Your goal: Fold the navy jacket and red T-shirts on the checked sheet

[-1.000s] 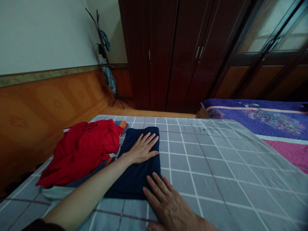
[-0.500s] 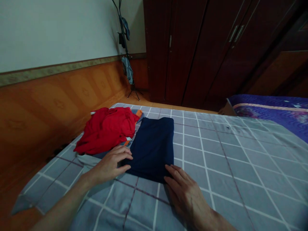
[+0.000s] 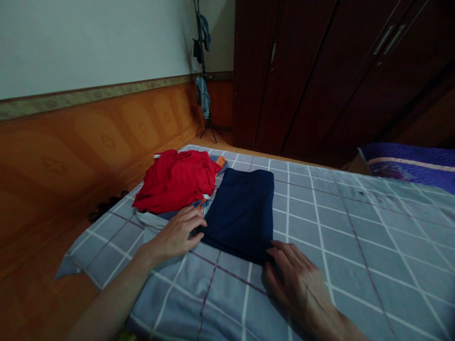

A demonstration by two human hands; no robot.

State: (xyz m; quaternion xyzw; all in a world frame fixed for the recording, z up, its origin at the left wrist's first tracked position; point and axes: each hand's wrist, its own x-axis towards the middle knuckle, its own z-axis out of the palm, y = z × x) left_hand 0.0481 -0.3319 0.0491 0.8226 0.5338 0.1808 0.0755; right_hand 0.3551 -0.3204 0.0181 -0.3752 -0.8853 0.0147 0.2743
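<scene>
A dark navy garment (image 3: 245, 213), folded into a flat rectangle, lies on the bed in front of me. My left hand (image 3: 183, 232) is at its near left corner, thumb and fingers closing around the edge. At the near right corner, my right hand (image 3: 296, 277) has bent fingers gripping the cloth. How much fabric sits in each hand is partly hidden. Left of the navy garment is a crumpled heap of red clothing (image 3: 177, 180), lying over grey and orange-trimmed cloth (image 3: 221, 162) that shows at its edges.
A grey checked sheet (image 3: 320, 222) covers the bed. Beyond its far edge stand a dark wooden wardrobe (image 3: 302, 85) and a coat stand (image 3: 203, 61) with things hanging on it. Purple bedding (image 3: 412, 158) is at the right. Dark shoes (image 3: 106, 206) seem to lie by the left wall.
The view has turned a little left, so everything sits further right. My left fingers have drawn closer to the thumb, and the right fingers have curled at the garment's corner.
</scene>
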